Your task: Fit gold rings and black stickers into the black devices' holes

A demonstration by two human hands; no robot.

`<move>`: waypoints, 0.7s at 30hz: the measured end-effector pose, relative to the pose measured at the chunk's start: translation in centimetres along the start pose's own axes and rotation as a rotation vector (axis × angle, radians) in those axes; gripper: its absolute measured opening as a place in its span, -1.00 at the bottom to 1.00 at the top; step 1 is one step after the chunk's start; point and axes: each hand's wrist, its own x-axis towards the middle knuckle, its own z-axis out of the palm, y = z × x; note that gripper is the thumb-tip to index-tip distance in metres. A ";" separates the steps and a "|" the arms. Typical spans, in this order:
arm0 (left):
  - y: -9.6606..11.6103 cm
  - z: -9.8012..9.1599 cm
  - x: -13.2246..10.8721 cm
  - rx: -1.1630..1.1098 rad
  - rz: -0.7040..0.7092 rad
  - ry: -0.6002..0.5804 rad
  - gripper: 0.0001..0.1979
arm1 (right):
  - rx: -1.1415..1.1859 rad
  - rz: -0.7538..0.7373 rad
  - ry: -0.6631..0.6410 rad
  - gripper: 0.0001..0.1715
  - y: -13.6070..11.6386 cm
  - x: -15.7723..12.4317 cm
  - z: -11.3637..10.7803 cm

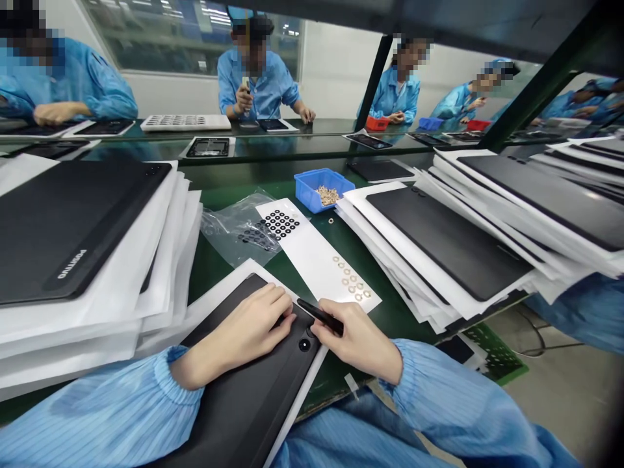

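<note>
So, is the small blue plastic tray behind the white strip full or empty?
Nearly empty: the small blue plastic tray holds only a small heap of brass-coloured rings.

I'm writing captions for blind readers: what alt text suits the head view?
The left hand rests on a dark tablet back while the right hand holds a black tool at its corner. Beyond lie a white strip of small rings, a blue tray and stacks of similar backs.

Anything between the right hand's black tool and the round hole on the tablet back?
Nothing visible. The right hand holds the black tool close by the round hole on the tablet back, bare surface between. The left hand rests on the tablet left of the hole, not covering it.
</note>
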 end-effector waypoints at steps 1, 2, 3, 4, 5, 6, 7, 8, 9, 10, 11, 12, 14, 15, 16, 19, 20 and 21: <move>0.1 -0.1 0.0 -0.003 0.018 0.001 -0.85 | 0.008 0.003 -0.004 -0.68 0.1 0.0 -0.1; 0.3 -0.2 -0.1 -0.008 0.038 0.001 -0.86 | 0.020 0.005 -0.004 -0.69 0.1 0.0 -0.2; 0.4 -0.2 -0.1 -0.015 0.062 0.002 -0.87 | 0.038 0.004 0.009 -0.70 0.2 0.0 -0.3; 0.6 -0.3 -0.2 -0.024 0.087 0.003 -0.87 | 0.066 0.004 0.036 -0.71 0.3 0.0 -0.5; 0.7 -0.4 -0.3 -0.030 0.110 0.004 -0.86 | 0.114 0.011 0.072 -0.71 0.4 0.0 -0.7; 0.9 -0.4 -0.3 -0.034 0.130 0.000 -0.83 | 0.185 0.024 0.116 -0.70 0.5 -0.1 -0.9; 1.0 -0.4 -0.4 -0.033 0.145 -0.010 -0.79 | 0.262 0.035 0.168 -0.63 0.6 -0.2 -1.1; 1.1 -0.5 -0.5 -0.026 0.156 -0.024 -0.75 | 0.332 0.046 0.223 -0.53 0.7 -0.3 -1.3; 1.1 -0.5 -0.7 -0.017 0.161 -0.042 -0.73 | 0.390 0.058 0.270 -0.44 0.8 -0.5 -1.4; 1.2 -0.5 -0.8 -0.007 0.164 -0.059 -0.71 | 0.433 0.077 0.304 -0.37 0.9 -0.6 -1.5; 1.2 -0.5 -0.9 0.000 0.169 -0.073 -0.71 | 0.463 0.099 0.323 -0.33 1.0 -0.7 -1.5; 1.2 -0.5 -1.0 0.004 0.180 -0.080 -0.71 | 0.492 0.121 0.326 -0.32 1.0 -0.9 -1.5; 1.1 -0.5 -1.1 0.007 0.204 -0.075 -0.71 | 0.562 0.138 0.295 -0.41 1.0 -1.2 -1.1; 1.1 -0.5 -1.1 0.005 0.217 -0.071 -0.71 | 0.589 0.122 0.286 -0.48 1.0 -1.3 -0.8; 1.0 -0.5 -1.1 0.000 0.228 -0.067 -0.72 | 0.607 0.097 0.289 -0.58 0.9 -1.5 -0.5; 0.9 -0.4 -1.1 -0.033 0.240 -0.064 -0.73 | 0.621 0.063 0.324 -0.78 0.7 -2.0 0.5; 0.9 -0.4 -1.2 -0.046 0.243 -0.061 -0.73 | 0.614 0.072 0.340 -0.82 0.7 -2.2 0.8; 0.9 -0.4 -1.2 -0.055 0.246 -0.054 -0.74 | 0.601 0.082 0.357 -0.84 0.6 -2.4 1.0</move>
